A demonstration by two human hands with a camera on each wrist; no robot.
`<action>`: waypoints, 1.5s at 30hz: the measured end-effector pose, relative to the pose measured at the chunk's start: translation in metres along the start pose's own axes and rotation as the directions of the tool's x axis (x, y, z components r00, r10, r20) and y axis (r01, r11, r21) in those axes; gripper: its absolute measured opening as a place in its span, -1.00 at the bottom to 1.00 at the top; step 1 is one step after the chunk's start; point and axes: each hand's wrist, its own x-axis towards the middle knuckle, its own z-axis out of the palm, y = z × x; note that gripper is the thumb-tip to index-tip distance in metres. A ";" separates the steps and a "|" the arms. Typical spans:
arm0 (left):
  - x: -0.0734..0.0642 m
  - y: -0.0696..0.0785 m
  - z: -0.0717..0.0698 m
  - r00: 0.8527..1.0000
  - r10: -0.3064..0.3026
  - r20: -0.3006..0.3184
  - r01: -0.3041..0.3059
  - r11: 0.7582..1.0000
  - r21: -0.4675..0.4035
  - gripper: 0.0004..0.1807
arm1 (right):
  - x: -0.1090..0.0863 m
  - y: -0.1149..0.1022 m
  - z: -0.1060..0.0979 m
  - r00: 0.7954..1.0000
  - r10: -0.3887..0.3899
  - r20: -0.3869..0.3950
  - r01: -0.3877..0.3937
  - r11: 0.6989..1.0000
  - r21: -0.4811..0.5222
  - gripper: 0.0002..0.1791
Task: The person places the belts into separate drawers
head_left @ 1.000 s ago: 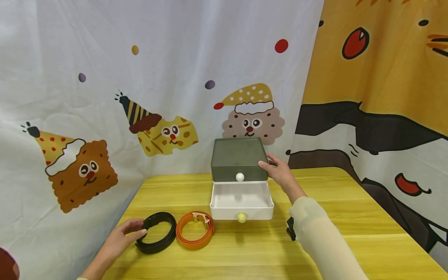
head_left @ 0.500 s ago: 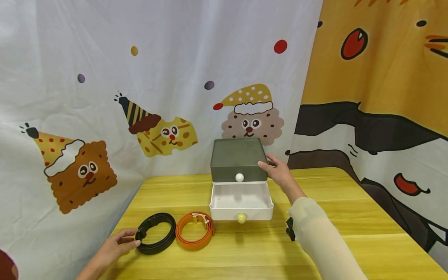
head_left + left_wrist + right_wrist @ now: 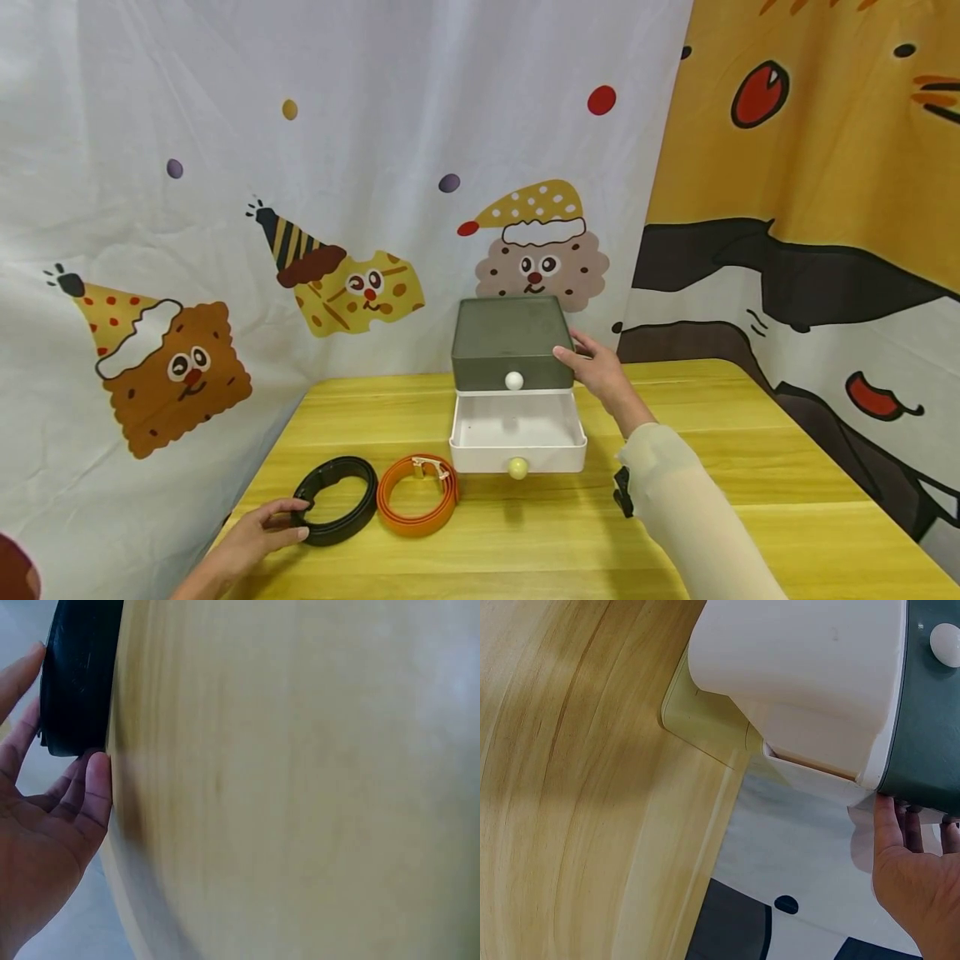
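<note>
A coiled black belt lies at the left of the table in the head view. My left hand is at its left edge, thumb and fingers pinching the coil's rim. In the left wrist view that belt stands between the thumb and fingers of the left hand. Beside it lies a coiled orange belt with a gold-coloured buckle. My right hand rests against the right side of a small drawer box, green on top. Its white lower drawer is pulled out, with nothing inside.
The wooden table ends close beyond the left hand. Behind the box hangs a white cartoon-printed curtain. A white knob sits on the upper drawer, a yellow knob on the lower.
My left hand first drew slightly back from the black belt, then moved in and took hold of its left rim. The right hand and the drawer box have stayed in place.
</note>
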 end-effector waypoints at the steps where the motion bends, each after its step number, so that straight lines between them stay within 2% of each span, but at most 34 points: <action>1: 0.000 0.000 0.000 1.000 0.003 0.000 -0.003 1.000 0.002 -0.40 | 0.000 0.000 0.000 1.000 -0.001 0.002 0.001 1.000 0.000 -0.13; 7: 0.001 -0.001 0.002 1.000 0.016 0.014 -0.017 1.000 0.024 -0.38 | 0.000 0.000 0.000 1.000 0.001 -0.001 -0.001 1.000 -0.005 -0.13; 13: 0.002 -0.002 0.000 0.993 0.095 0.069 -0.098 0.994 0.047 -0.37 | 0.001 0.001 -0.001 1.000 0.003 -0.001 -0.003 1.000 0.002 -0.12; 19: 0.002 -0.001 0.002 0.988 0.145 0.047 -0.148 0.987 0.067 -0.48 | 0.002 0.002 -0.002 1.000 0.002 -0.001 -0.002 1.000 0.004 -0.13; 25: 0.002 0.000 0.003 0.980 0.190 0.060 -0.194 0.979 0.065 -0.58 | 0.002 0.002 -0.001 1.000 0.006 0.002 -0.006 1.000 0.004 -0.14; 29: 0.003 0.001 0.004 0.986 0.167 0.021 -0.168 0.982 0.081 -0.59 | 0.002 0.001 0.000 1.000 0.010 0.001 -0.010 1.000 0.006 -0.14; 32: 0.003 0.003 0.007 0.992 0.118 -0.040 -0.114 0.989 0.098 -0.58 | 0.001 0.000 0.001 1.000 0.012 -0.001 -0.012 1.000 0.002 -0.14; 36: 0.003 0.004 0.009 0.993 0.070 -0.094 -0.061 0.994 0.091 -0.59 | 0.002 -0.001 0.001 1.000 0.008 -0.002 -0.008 1.000 -0.003 -0.13; 45: 0.000 0.010 0.007 0.989 0.034 -0.147 -0.023 0.997 0.080 -0.52 | 0.002 0.000 0.001 1.000 0.010 0.000 -0.010 1.000 0.013 -0.14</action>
